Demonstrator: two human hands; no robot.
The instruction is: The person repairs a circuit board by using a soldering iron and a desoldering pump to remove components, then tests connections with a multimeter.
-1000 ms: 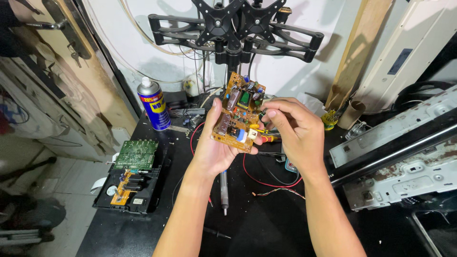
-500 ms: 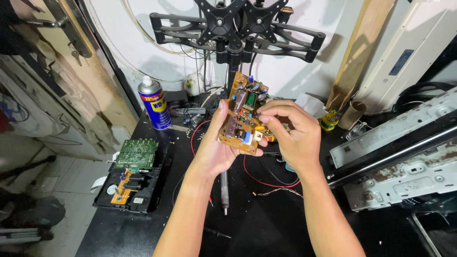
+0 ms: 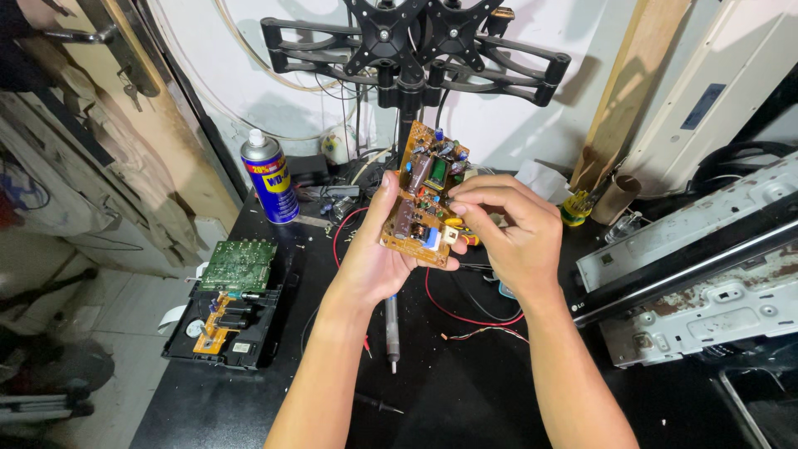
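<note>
My left hand (image 3: 370,258) holds an orange circuit board (image 3: 424,195) upright above the black bench (image 3: 465,391), gripping its lower left edge from behind. The board carries capacitors, a coil and a white connector on the side facing me. My right hand (image 3: 511,233) pinches at the board's right edge near the white connector, fingers curled closed against it. An orange-handled tool tip shows just behind those fingers.
A blue and yellow spray can (image 3: 270,176) stands at the back left. A green circuit board (image 3: 241,264) lies on an opened black device (image 3: 224,333). A soldering iron (image 3: 392,328) and red wires (image 3: 478,320) lie below my hands. A metal chassis (image 3: 706,274) lies at right, a black monitor stand (image 3: 407,50) behind.
The board has been tilted a little more upright and raised slightly. My right hand's fingers shifted along its right edge.
</note>
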